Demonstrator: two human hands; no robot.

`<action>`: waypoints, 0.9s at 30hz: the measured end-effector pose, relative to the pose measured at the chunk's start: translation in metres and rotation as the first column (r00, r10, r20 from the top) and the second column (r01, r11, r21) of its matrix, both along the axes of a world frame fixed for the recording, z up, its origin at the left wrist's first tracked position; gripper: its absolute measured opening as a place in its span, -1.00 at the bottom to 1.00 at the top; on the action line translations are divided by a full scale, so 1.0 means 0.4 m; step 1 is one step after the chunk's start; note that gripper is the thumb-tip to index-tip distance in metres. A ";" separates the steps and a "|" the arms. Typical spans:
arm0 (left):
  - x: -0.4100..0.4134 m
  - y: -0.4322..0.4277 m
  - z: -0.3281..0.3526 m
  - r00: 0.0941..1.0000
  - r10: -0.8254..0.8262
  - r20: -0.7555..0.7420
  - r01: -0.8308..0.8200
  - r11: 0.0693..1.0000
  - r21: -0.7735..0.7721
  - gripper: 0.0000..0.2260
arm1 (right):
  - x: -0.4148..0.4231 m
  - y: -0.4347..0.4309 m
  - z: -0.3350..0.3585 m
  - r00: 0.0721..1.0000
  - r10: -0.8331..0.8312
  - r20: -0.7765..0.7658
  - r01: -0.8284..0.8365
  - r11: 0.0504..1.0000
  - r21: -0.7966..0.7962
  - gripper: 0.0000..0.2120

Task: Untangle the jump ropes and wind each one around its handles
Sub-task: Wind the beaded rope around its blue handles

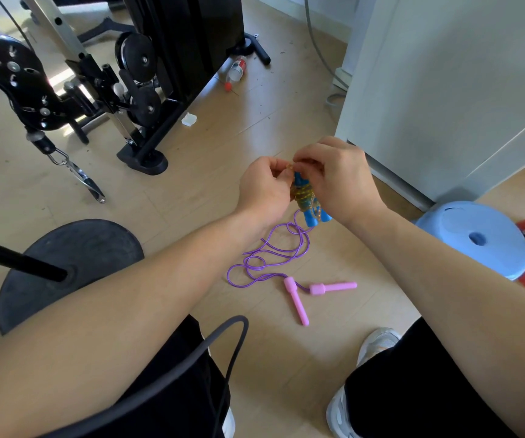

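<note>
Both hands meet at the middle of the frame, fingers curled: the left hand (264,188) and the right hand (334,175) each pinch the yellow rope (304,196) at the top of the bundle, fingertips nearly touching one another. This rope is wound in close turns around the pair of blue handles (313,218), which sit side by side and point down toward the floor, their lower ends showing below the hands. How the fingers lie behind the bundle cannot be told. Just below it, lower in the frame, the purple rope (267,257) lies in loose overlapping loops on the wood floor (286,358), its top loop reaching up to the blue ends. Its two pink handles (296,300) rest on the floor at the rope's lower end, heads close together and shafts splayed apart, one pointing down, the other to the right. At right stands a light blue plastic stool (473,238), beside a white cabinet (444,90). A black weight machine (147,74) fills the upper left, with a plastic bottle (237,71) lying by its base. A round black base plate (65,267) with a pole sits at lower left, and a grey cable (223,343) arcs over the person's dark-trousered leg.
</note>
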State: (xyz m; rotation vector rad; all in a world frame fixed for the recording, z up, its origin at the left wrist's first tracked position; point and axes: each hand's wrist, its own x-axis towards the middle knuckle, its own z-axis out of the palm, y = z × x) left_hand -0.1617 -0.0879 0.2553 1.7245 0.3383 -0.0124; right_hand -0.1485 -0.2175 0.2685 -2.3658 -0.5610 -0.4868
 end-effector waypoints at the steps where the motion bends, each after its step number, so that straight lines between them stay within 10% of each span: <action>1: -0.001 -0.001 0.004 1.000 0.000 -0.005 0.000 1.000 -0.019 -0.83 | 0.000 0.000 -0.002 1.000 0.000 0.006 0.000 1.000 0.000 -0.90; 18: 0.005 0.053 0.039 0.914 -0.248 -0.320 0.098 0.902 -0.420 -0.87 | 0.027 -0.026 0.002 0.994 0.090 -0.070 -0.100 0.983 -0.152 -0.84; 27: 0.001 0.052 0.027 0.915 -0.213 -0.342 0.116 0.952 -0.282 -0.92 | 0.026 -0.024 0.001 0.988 0.140 -0.057 -0.151 0.945 -0.290 -0.86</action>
